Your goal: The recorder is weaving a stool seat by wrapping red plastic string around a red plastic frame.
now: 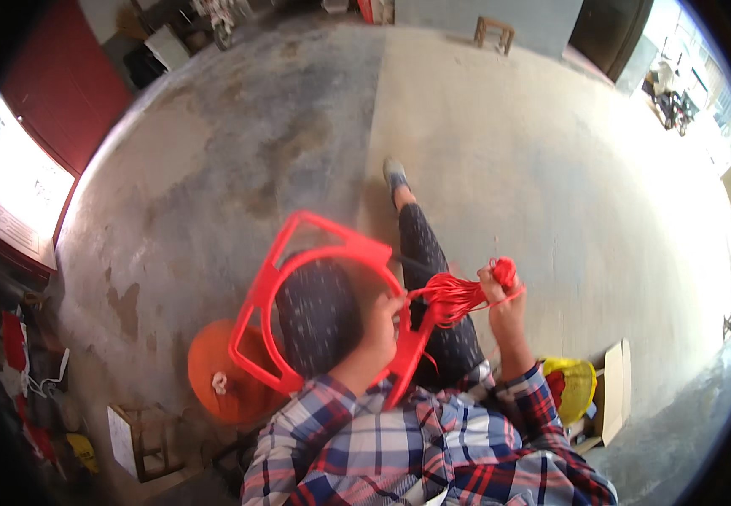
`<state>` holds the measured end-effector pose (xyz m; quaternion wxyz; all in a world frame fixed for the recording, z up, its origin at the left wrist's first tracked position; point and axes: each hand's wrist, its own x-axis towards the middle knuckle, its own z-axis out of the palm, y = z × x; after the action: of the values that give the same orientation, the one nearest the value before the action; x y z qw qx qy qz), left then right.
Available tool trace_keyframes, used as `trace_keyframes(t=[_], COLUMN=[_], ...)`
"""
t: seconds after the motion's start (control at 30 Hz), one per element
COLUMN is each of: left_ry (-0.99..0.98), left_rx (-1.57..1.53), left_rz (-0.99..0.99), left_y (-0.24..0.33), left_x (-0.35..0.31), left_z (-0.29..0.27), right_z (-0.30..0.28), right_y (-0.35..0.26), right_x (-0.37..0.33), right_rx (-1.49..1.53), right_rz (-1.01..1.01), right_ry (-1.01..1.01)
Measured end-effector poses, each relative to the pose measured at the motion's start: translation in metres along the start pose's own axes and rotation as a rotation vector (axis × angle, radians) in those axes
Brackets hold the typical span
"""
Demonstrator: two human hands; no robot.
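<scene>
A red plastic frame [252, 295], a round ring with straight-sided outer loops, lies tilted across my lap. My left hand [380, 327] is closed around the right side of its ring. From that side a bundle of thin red cords [451, 297], like a tassel, stretches to the right. My right hand [505, 304] grips the far end of the cords, where a red knotted ball [504, 271] sticks out above the fingers. Part of the cords near the frame is hidden by my left hand.
An orange rounded object [222, 379] sits by my left knee, with a small wooden stool [150, 443] nearby. At my right stand a yellow container [575, 384] and an open cardboard box [614, 392]. Another wooden stool [494, 34] is far off on the concrete floor [500, 126].
</scene>
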<state>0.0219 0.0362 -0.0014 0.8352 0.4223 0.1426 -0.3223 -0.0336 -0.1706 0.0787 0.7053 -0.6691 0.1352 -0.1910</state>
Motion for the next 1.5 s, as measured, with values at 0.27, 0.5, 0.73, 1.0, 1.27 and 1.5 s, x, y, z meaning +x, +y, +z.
trace_keyframes(t=[0.27, 0.5, 0.73, 1.0, 1.27, 1.5], left_ry=[-0.205, -0.269, -0.360, -0.435, -0.366, -0.358], left_rx=[-0.124, -0.075, -0.037, -0.183, -0.159, -0.142], left_rz=[-0.322, -0.360, -0.359, -0.269, -0.316, -0.291], left_y=[0.037, 0.045, 0.037, 0.042, 0.043, 0.044], left_x=[-0.005, -0.011, -0.009, -0.008, -0.009, -0.011], left_z=[0.016, 0.023, 0.018, 0.014, 0.013, 0.013], right_z=[-0.102, -0.234, -0.031, -0.030, 0.016, -0.004], right_y=[0.023, 0.093, 0.027, 0.032, 0.003, 0.031], right_x=[-0.032, -0.046, -0.034, -0.047, -0.027, -0.034], right_rx=[-0.170, 0.814, 0.150, 0.152, 0.193, 0.341], right_rz=[0.490, 0.253, 0.430, 0.565, 0.506, 0.646], right_ry=[-0.402, 0.386, -0.236, -0.307, -0.318, -0.222])
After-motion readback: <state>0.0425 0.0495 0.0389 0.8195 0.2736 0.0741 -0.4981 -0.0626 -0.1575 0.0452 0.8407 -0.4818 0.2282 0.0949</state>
